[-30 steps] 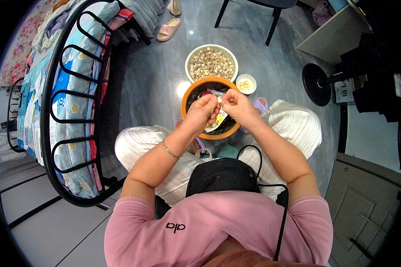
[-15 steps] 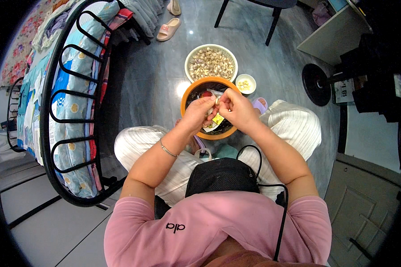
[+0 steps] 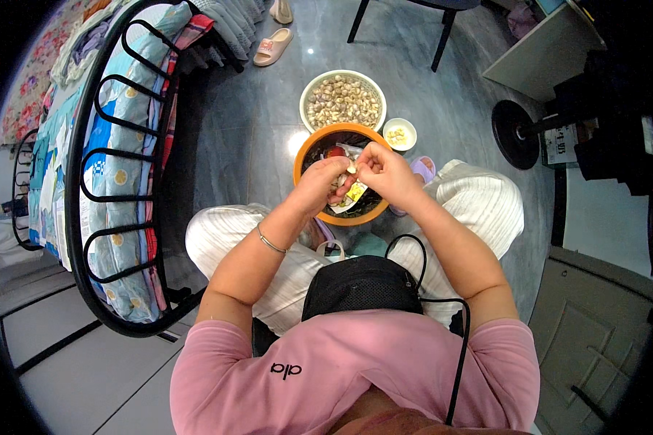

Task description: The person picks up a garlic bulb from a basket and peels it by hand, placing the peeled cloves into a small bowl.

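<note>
At the far left of my view, a bed with a black metal frame (image 3: 73, 174) carries a blue patterned mattress (image 3: 120, 217). Beyond its foot, 2 pale slippers (image 3: 272, 48) lie on the grey floor. Next comes my left hand (image 3: 319, 183), with a metal bracelet (image 3: 270, 241) on that forearm. Its thumb and fingers are clamped on 1 pale clove (image 3: 352, 167), which I hold above the orange bin (image 3: 298, 163). Inside the bin I make out dark lining, something red (image 3: 335, 152) and a scrap of yellow and white; the rest is too small to read. Just beyond the bin, a white basin (image 3: 303, 101) is heaped with many unpeeled-looking cloves (image 3: 345, 103). My right hand (image 3: 388, 176) meets the left at the clove, its fingertips pinched together against it; whether they have flesh or skin between them I cannot tell. Right of the basin, a small white bowl (image 3: 401, 146) holds a few yellowish pieces. Farther right are a dark chair (image 3: 444, 42), a round black base (image 3: 514, 135) and a grey panelled door (image 3: 595, 333).
</note>
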`<state>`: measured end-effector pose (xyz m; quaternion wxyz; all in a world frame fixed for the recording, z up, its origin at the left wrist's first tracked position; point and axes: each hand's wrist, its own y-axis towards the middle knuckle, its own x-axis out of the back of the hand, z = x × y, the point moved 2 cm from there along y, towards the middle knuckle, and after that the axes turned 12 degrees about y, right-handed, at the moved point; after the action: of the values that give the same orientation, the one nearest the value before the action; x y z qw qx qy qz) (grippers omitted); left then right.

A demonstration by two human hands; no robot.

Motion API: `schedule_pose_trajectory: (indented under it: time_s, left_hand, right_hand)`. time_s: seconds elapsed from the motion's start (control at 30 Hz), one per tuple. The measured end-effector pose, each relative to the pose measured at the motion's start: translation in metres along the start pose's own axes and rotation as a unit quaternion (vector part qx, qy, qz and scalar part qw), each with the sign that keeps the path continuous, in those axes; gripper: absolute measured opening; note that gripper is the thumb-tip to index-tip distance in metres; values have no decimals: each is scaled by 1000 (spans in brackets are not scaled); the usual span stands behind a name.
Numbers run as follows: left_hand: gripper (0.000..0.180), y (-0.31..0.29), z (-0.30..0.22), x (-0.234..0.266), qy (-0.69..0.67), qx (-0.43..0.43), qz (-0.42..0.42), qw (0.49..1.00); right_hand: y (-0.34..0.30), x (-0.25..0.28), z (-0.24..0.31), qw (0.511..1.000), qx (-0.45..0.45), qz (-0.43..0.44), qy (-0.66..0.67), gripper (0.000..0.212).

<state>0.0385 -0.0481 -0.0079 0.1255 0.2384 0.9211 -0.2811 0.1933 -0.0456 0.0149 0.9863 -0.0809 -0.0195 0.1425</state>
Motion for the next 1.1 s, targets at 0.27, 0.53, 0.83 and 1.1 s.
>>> schedule_pose_trajectory:
  time_s: [0.27, 0.53, 0.83, 1.1]
  left_hand:
    - [20, -2, -2, 0, 31, -4, 10, 999]
    - [22, -4, -4, 1, 97, -39, 15, 994]
    - [26, -7, -6, -1, 120, -47, 19, 991]
    - [28, -7, -6, -1, 124, -47, 13, 991]
  right_hand:
    - [4, 6, -10, 959, -158, 46, 230, 8]
    - [3, 7, -10, 911, -203, 76, 350, 6]
    - [7, 12, -8, 920, -168, 37, 353, 7]
    - [14, 13, -22, 998, -38, -20, 41, 19]
